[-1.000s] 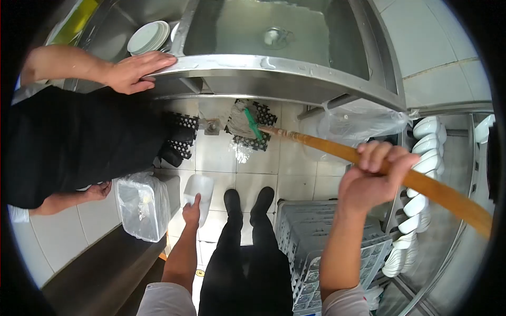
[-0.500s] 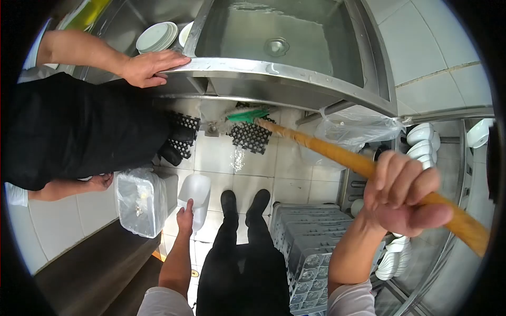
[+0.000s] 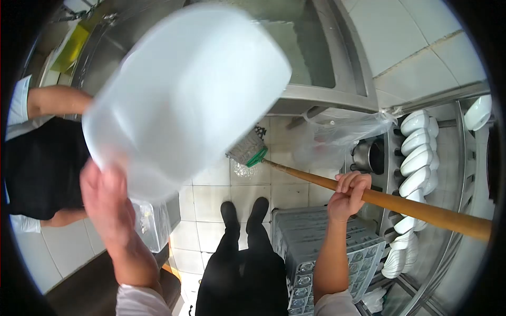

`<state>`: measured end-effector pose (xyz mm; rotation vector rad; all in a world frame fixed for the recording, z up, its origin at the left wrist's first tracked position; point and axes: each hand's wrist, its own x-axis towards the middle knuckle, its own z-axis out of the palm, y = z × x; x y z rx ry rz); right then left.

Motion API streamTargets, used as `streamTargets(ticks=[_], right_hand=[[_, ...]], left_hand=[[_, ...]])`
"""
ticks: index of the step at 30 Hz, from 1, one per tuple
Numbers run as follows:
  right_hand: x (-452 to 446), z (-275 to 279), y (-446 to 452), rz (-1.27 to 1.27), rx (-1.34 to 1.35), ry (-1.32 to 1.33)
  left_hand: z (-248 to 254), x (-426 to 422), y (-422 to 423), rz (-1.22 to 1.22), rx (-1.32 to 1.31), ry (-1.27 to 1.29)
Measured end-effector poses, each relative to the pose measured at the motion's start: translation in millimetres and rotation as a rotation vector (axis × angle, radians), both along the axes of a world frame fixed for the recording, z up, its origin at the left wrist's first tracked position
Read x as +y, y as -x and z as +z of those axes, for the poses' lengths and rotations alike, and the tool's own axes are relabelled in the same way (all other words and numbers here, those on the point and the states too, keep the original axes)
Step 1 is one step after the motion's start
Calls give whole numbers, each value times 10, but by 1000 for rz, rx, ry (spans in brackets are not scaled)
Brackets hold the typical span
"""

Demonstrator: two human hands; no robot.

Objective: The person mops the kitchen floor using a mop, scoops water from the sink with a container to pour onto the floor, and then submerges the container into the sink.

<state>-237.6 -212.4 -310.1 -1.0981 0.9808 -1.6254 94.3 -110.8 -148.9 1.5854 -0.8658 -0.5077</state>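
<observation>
My left hand [image 3: 108, 197] grips the near end of a white plastic scoop [image 3: 184, 89], raised close to the camera and slightly blurred. The scoop hides part of the metal sink and of the person at the left. My right hand [image 3: 348, 195] is wrapped round the wooden handle [image 3: 411, 208] of a mop. On the tiled floor, below the sink's front edge, lies the mop's green clamp [image 3: 256, 157] with its grey mop head [image 3: 245, 149], beside a wet patch.
A person in a black apron [image 3: 42, 168] stands at the left. Near them is a lined bin [image 3: 153, 226]. Grey glass racks [image 3: 316, 247] stand right of my legs. White bowls [image 3: 416, 168] fill a metal shelf at the right, near a metal pot [image 3: 369, 156].
My left hand has lifted the scoop from near the floor to before the camera. The mop head has moved back toward my feet. My right hand has moved lower and left.
</observation>
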Motion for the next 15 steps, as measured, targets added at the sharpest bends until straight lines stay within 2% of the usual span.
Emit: streamTargets(ticks=[2, 3, 4, 6, 8, 10, 12, 15], right_hand=[[-88, 16, 10, 5, -41, -12], [-123, 58, -94, -27, -29, -74], [-143, 80, -148, -29, -7, -91], [-180, 103, -223, -21, 32, -126], [-243, 103, -243, -40, 9, -111], [-279, 116, -215, -42, 5, -125], [-305, 96, -193, -76, -3, -123], [-337, 93, -173, -97, -6, -96]], left_hand=[[354, -786, 190, -28, -286, -67], [332, -1188, 42, -156, -598, -212], [350, -1578, 112, -125, -941, -566], [-241, -2270, -63, -204, -1382, -623], [-703, -2633, -182, -339, -1562, -592], [-947, -2884, -151, -445, -1492, -750], [-1299, -3073, -134, -394, -1274, -728], [-1391, -3198, -207, -284, -816, -647]])
